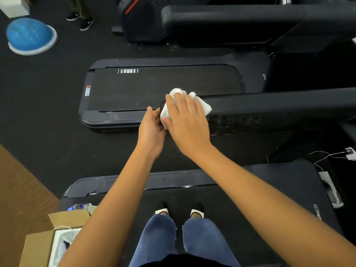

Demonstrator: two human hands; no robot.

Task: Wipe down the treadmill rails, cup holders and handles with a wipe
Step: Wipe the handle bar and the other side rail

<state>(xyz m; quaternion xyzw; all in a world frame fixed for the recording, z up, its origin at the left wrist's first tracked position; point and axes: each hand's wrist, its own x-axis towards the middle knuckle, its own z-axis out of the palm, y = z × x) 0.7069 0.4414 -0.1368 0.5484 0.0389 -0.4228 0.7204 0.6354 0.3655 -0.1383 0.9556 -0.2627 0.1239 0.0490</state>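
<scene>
Two hands meet at the end of the rail (269, 105), centre frame.
Right hand (185, 120) presses flat-fingered on the wipe (203, 106) draped over it; left hand (152, 126) cups the tip, grip unclear. Rail-wiping step; next probably calls for sliding rightward.

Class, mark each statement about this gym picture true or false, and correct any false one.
1. The right hand presses a crumpled white wipe onto the black padded treadmill handrail. True.
2. The left hand holds a spray bottle. False: it is at the handrail's end, with no bottle.
3. A blue dome-shaped balance trainer sits on the dark floor. True.
4. The person is barefoot. False: black-and-white shoes are on.
</scene>
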